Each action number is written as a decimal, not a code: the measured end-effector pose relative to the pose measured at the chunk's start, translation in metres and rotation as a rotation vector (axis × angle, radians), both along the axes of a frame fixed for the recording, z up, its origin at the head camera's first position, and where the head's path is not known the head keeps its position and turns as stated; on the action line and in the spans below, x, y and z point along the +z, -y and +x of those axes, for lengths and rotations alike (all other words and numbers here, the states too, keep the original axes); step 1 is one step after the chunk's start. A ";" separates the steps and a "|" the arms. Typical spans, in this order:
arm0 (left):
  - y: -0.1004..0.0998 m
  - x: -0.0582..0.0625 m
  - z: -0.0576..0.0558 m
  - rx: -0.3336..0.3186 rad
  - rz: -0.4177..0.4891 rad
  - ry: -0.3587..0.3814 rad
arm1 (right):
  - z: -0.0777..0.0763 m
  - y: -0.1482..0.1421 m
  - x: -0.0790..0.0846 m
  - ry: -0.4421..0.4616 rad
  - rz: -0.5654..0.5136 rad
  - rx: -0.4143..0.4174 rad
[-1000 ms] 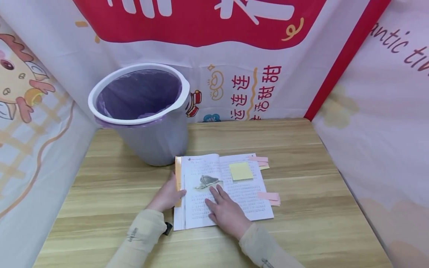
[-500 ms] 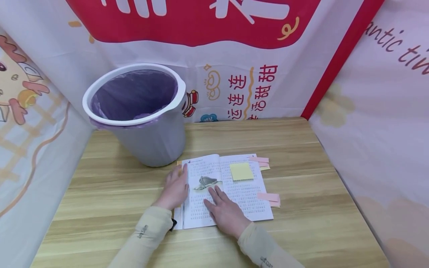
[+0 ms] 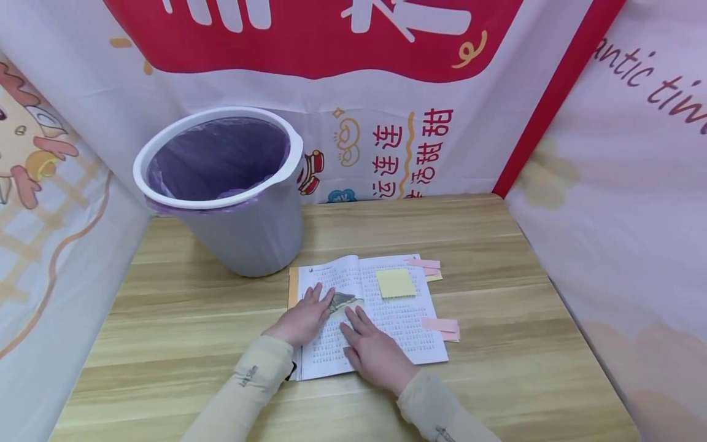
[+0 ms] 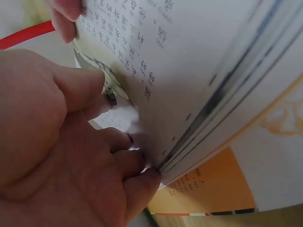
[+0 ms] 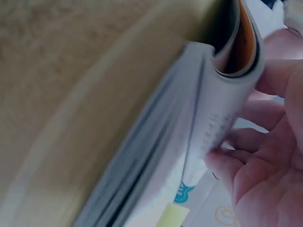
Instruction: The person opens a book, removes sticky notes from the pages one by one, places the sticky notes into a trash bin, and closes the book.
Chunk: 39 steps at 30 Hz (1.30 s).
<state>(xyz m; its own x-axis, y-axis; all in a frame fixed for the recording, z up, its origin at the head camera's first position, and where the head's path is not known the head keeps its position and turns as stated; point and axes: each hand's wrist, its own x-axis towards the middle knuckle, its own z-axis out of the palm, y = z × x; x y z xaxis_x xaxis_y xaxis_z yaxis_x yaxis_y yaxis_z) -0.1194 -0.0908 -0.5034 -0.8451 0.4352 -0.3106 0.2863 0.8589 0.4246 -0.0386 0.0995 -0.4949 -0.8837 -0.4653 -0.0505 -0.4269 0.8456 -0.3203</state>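
An open book [image 3: 392, 331] lies on the table, its left page carrying a printed boat picture. My left hand [image 3: 304, 316] rests on that left page with fingers spread, partly covering the picture. Near the gutter, my right hand [image 3: 381, 355] lies on the lower part of the pages, fingers extended. A yellow sticky note [image 3: 396, 283] is on the right page. Pink page tabs [image 3: 440, 325] stick out past the right edge. In the left wrist view, the fingertips [image 4: 142, 187] touch the page by the book's orange cover flap [image 4: 208, 187].
A grey bin [image 3: 248, 227] with a purple liner stands behind the book to the left. The wooden table [image 3: 513, 307] extends around the book. Printed cloth [image 3: 475, 141] hangs at the back and both sides.
My left hand has moved from gripping the book's left edge, across it and rightward onto the left page. My right hand has stayed nearly in place on the pages.
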 end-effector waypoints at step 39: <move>-0.045 -0.006 0.026 -0.044 0.020 -0.132 | -0.056 -0.098 0.021 -0.217 0.047 -0.182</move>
